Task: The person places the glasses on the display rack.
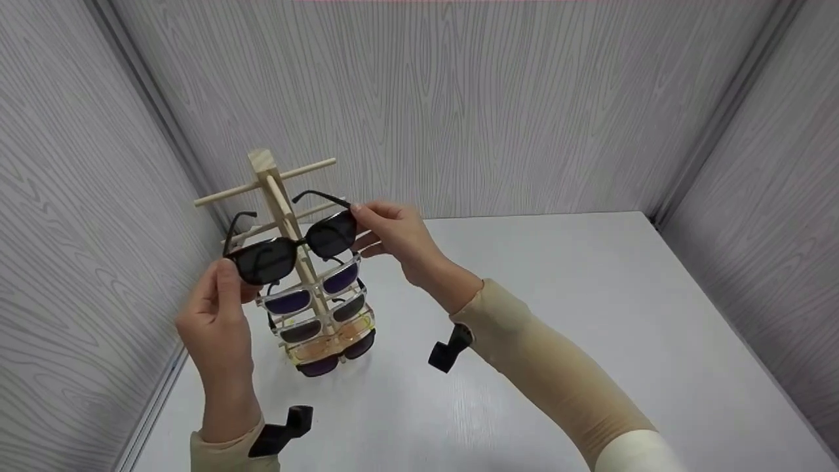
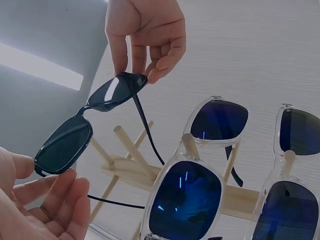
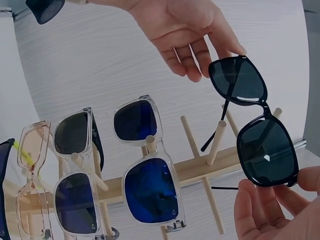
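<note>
A pair of black sunglasses [image 1: 265,262] is held up in front of the upper part of a wooden display rack [image 1: 263,162], temples unfolded and pointing toward the rack. At one outer corner of the frame, my left hand [image 1: 219,321] pinches it between thumb and fingers. My right hand [image 1: 403,239] pinches the opposite corner. In the left wrist view both dark lenses [image 2: 65,145] show, with a temple running down beside the pegs. The right wrist view has the sunglasses [image 3: 267,150] close to the rack's pegs [image 3: 216,142], though contact cannot be told.
Lower on the rack hang clear-framed sunglasses with blue lenses [image 1: 288,301], a clear pair with grey lenses [image 1: 301,331], an orange-tinted pair [image 1: 311,351] and a dark pair [image 1: 319,366]. The top crossbar [image 1: 308,168] is bare. A white tabletop [image 1: 557,295] meets wood-grained panels [image 1: 459,111].
</note>
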The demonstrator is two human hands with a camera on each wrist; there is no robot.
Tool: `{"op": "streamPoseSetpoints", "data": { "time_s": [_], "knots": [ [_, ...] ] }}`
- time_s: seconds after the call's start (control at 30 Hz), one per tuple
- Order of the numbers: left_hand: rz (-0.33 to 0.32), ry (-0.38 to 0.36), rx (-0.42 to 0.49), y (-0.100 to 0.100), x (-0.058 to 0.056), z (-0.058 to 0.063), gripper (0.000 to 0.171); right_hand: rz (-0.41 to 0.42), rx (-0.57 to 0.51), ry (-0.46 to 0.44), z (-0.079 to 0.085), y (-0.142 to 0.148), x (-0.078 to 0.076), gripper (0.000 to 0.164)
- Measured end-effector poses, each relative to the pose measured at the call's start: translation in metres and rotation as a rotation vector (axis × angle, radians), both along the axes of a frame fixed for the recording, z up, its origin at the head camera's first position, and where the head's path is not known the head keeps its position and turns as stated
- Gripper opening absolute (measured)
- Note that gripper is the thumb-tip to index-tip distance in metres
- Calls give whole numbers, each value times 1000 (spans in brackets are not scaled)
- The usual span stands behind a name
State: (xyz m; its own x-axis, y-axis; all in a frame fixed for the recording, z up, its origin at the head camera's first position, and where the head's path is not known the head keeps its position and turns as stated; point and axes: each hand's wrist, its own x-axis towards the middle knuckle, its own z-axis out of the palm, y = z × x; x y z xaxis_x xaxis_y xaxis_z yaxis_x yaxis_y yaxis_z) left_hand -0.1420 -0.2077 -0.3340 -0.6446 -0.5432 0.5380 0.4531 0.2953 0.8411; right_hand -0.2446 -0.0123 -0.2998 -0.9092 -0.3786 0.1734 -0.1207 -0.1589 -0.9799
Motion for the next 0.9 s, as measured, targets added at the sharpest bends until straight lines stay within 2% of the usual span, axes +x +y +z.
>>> {"op": "streamPoseSetpoints", "data": {
  "time_s": [0.37,0.9],
  "knots": [
    [26,-29,-17,-12,-13,-12,30,-20,14,-29,-12,-9,-9,25],
    [60,-92,-68,-16,-21,-23,29,-5,56,-23,-19,-4,-13,27]
  ]
}}
